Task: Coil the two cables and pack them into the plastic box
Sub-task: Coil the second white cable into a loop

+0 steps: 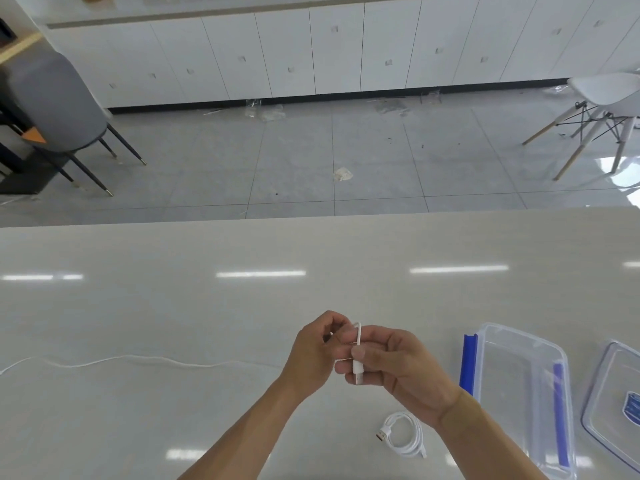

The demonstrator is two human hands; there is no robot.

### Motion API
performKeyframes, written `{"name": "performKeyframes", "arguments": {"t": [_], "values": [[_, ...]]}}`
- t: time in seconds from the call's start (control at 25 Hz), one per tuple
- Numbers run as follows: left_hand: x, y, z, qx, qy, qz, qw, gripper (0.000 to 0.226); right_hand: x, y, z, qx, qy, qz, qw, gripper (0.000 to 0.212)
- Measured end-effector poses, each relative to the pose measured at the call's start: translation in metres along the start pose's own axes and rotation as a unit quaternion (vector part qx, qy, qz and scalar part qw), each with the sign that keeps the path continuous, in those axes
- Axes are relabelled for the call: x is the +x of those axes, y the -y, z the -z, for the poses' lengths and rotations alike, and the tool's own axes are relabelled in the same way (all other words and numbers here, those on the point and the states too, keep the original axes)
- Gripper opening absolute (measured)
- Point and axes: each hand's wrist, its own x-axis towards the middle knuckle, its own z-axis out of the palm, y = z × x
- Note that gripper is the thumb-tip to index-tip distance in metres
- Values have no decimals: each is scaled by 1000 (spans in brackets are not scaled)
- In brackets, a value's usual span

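Observation:
A white cable [138,360] trails in a long line across the table from the left edge toward my hands. My right hand [398,372] pinches its plug end, which points down between the fingers. My left hand [313,351] holds the cable just beside it, where a short loop bends over the fingertips. A second white cable [403,439] lies coiled on the table below my right wrist. The clear plastic box [519,393] with blue clips stands open to the right of my hands, nothing inside it.
The box's clear lid [613,403] lies at the far right edge. The table's far edge [311,216] runs across the middle of the view. Beyond it are tiled floor, a grey chair [59,109], a white chair [602,102] and white cabinets.

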Motion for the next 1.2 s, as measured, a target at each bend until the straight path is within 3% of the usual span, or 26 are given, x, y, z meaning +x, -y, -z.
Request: {"name": "performKeyframes", "arguments": {"t": [0.08, 0.2, 0.4, 0.48, 0.56, 0.64, 0.8, 0.96, 1.08, 1.2], "values": [[-8, 2, -6, -4, 17, -1, 1000, 11, 4, 3, 0, 8, -22, 16, 1000, 30], [-19, 7, -15, 72, 15, -24, 997, 29, 9, 5, 2, 39, -72, 51, 995, 34], [-39, -3, -20, 155, 15, -15, 988, 15, 14, 3, 7, 87, -133, 125, 979, 23], [-45, -11, -15, 214, 25, -11, 977, 17, 13, 2, 9, -1, -160, 146, 976, 27], [-48, -24, -2, 279, 31, -17, 960, 19, 9, 3, 11, -220, -178, 142, 949, 26], [-45, -39, 16, 321, 27, -33, 946, 19, 5, 6, 14, -394, -120, 99, 906, 20], [-40, -70, 48, 383, 72, -88, 917, 20, -2, 22, 12, -516, 47, 26, 855, 21], [-32, -91, 64, 356, 119, -164, 912, 16, -5, 29, 3, -379, 152, -45, 912, 26], [-19, -94, 66, 217, 116, -136, 960, 17, -10, 33, -2, -279, 209, -25, 937, 25], [-13, -83, 59, 82, 83, -101, 988, 21, -14, 38, -6, -192, 204, 11, 960, 21]]}}
